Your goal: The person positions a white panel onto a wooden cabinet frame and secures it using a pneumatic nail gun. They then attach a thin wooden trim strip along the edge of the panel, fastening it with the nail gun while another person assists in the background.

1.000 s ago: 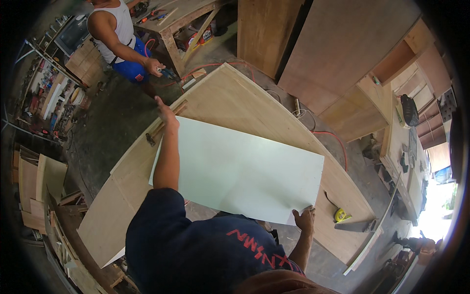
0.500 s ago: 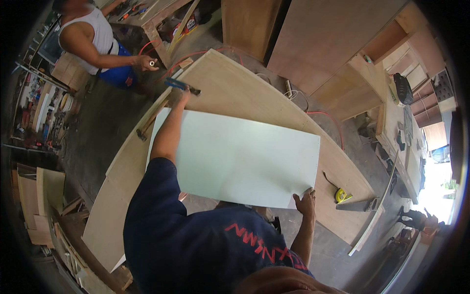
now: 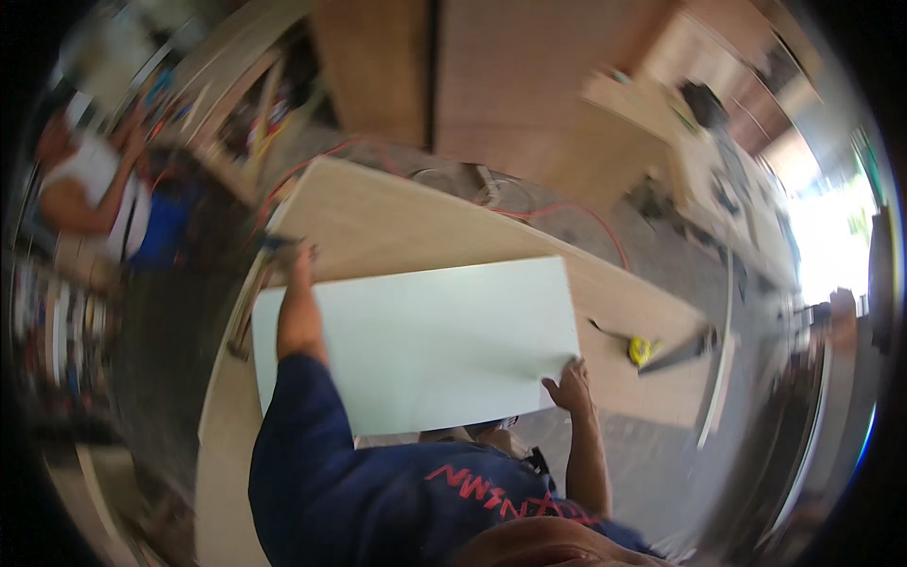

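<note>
A white rectangular panel (image 3: 425, 345) lies in front of me on a larger plywood sheet (image 3: 378, 213). Stretched across its left end, my left arm reaches to the far edge, where my left hand (image 3: 303, 257) is closed round a blue-handled tool (image 3: 276, 243) with a dark metal head; blur hides its exact kind. My right hand (image 3: 571, 385) grips the panel's near right corner, thumb over the top and fingers along the side edge. A hammer (image 3: 239, 348) rests on the plywood left of the panel.
On the plywood's right lie a yellow tape measure (image 3: 640, 352) and a handsaw (image 3: 675, 354). A red hose (image 3: 595, 215) crosses the floor behind. Large wooden panels (image 3: 529, 85) stand at the back. Another person (image 3: 94, 194) in a white top is at far left, near a workbench.
My view has swung, so the panel and plywood appear turned and shifted left. Both hands keep their places. The other person's arms, lowered before, are now raised in front of them.
</note>
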### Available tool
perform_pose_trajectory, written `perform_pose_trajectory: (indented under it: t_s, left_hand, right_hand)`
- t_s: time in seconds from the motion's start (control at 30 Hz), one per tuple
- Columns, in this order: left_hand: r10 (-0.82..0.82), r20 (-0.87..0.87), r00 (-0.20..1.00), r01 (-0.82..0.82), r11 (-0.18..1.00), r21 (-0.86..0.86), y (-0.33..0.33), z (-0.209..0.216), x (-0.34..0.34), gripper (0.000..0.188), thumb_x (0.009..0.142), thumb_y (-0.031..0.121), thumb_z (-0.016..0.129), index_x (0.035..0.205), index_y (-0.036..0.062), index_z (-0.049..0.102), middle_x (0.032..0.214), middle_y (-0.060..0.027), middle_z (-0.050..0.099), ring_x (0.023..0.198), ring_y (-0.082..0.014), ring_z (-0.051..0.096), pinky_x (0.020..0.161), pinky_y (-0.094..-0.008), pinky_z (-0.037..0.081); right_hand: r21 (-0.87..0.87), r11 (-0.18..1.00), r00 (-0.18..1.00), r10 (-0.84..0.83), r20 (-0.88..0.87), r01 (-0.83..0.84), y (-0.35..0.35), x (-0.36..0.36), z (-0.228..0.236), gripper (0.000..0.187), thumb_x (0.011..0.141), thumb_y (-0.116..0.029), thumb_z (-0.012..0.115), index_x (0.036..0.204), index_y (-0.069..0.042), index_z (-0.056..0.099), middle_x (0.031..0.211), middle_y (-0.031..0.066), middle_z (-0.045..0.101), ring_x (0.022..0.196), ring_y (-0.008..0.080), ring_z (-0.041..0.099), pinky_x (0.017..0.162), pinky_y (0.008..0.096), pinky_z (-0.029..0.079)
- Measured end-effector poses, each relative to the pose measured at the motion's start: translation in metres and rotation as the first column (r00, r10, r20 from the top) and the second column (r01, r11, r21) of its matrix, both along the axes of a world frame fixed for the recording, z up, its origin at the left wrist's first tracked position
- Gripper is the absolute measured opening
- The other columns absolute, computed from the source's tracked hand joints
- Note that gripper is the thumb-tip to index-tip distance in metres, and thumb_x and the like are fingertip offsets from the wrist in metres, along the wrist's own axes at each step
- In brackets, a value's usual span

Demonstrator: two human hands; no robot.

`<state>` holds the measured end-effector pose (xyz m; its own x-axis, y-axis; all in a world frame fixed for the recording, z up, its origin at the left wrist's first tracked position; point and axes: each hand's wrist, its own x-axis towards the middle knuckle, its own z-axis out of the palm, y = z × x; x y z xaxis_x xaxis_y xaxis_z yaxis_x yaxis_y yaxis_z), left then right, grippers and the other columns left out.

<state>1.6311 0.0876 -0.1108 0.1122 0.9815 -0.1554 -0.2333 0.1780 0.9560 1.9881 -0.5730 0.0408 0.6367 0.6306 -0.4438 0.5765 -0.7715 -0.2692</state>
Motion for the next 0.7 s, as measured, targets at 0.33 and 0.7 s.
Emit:
perform_pose_trajectory:
  t_s: [0.33, 0.7]
  left_hand:
    - [-0.432, -0.112, 0.895, 0.396, 0.884, -0.248, -0.177, 0.195, 0.051, 0.03, 0.089, 0.03, 0.064, 0.109, 0.0081, 0.066, 0.081, 0.0018, 0.061, 0.068, -0.009, 0.055, 0.06, -0.0268, 0.051]
    - [-0.808, 0.025, -0.588, 0.75, -0.557, -0.356, -0.602, 0.281, 0.266, 0.043, 0.084, 0.02, 0.067, 0.119, -0.0049, 0.067, 0.081, 0.0033, 0.059, 0.068, -0.0063, 0.053, 0.065, -0.0244, 0.051]
  right_hand:
    - [0.279, 0.935, 0.973, -0.229, 0.012, 0.217, -0.045, -0.009, 0.049, 0.088, 0.09, -0.04, 0.067, 0.151, 0.009, 0.027, 0.159, 0.034, 0.018, 0.149, 0.0456, 0.022, 0.123, 0.0464, 0.022]
    - [0.409, 0.865, 0.868, 0.058, 0.493, -0.29, -0.226, -0.017, 0.162, 0.077, 0.082, -0.031, 0.072, 0.147, -0.003, 0.042, 0.153, 0.0181, 0.043, 0.147, 0.0312, 0.034, 0.122, 0.0445, 0.025]
